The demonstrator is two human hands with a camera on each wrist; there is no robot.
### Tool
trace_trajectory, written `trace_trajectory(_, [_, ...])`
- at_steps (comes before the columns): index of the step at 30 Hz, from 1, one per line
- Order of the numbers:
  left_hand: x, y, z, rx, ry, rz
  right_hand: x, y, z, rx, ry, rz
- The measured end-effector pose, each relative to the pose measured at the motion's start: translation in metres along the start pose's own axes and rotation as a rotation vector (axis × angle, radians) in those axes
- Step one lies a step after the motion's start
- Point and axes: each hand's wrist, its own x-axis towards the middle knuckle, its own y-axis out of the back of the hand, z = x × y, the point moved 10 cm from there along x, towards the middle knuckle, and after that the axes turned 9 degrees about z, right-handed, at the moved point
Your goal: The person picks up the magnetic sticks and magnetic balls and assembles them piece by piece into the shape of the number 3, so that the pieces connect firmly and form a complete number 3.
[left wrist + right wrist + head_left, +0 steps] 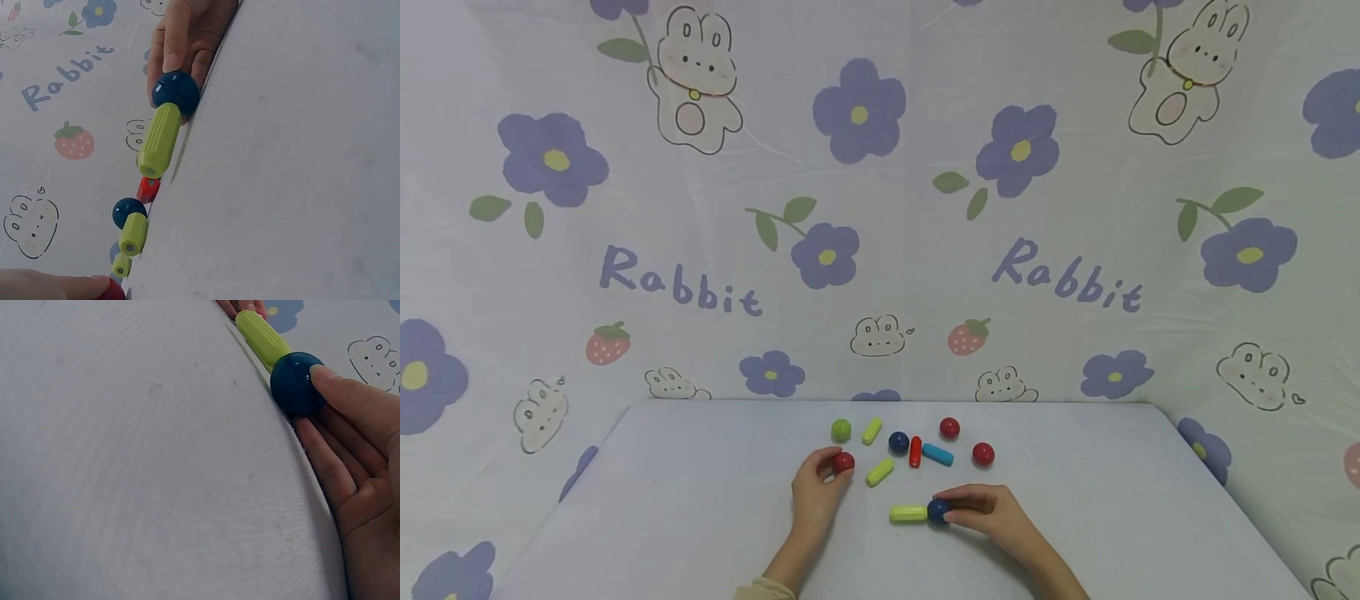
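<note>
In the head view my right hand (992,510) pinches a dark blue ball (937,511) between thumb and fingers. A yellow-green ribbed rod (908,514) joins that ball end-on and points left. The right wrist view shows the thumb on the near side of the ball (298,384), with the rod (262,339) reaching away from it. My left hand (817,490) grips a red ball (843,463) farther back and to the left. Only part of the left hand (56,284) and its red ball (114,290) shows at the bottom of the left wrist view.
Behind the hands lie a green ball (841,430), two yellow-green rods (880,472), another dark blue ball (898,442), a red rod (915,452), a blue rod (937,454) and two more red balls (982,454). A patterned cloth (880,200) hangs behind the white table (685,500).
</note>
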Motion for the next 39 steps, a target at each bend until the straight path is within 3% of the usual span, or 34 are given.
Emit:
trace_trajectory(11, [0.002, 0.001, 0.0, -0.055, 0.014, -0.073, 0.0, 0.0, -0.002, 0.007, 0.009, 0.0])
trace_trajectory(21, [0.002, -0.008, -0.011, -0.051, 0.076, -0.21, -0.001, -0.001, -0.004, 0.002, 0.002, 0.0])
trace_trajectory(26, [0.002, -0.012, -0.01, -0.06, 0.061, -0.293, 0.0, -0.001, -0.002, 0.005, -0.004, -0.006])
trace_trajectory(30, [-0.002, -0.017, -0.005, -0.078, 0.061, -0.402, 0.001, 0.0, 0.0, 0.014, -0.008, -0.011])
trace_trajectory(34, [-0.011, -0.02, 0.011, -0.114, 0.07, -0.52, 0.003, 0.001, 0.002, 0.021, -0.013, -0.014])
trace_trajectory(39, [-0.016, -0.02, 0.022, -0.123, 0.079, -0.581, 0.004, 0.001, 0.002, 0.023, -0.021, -0.025])
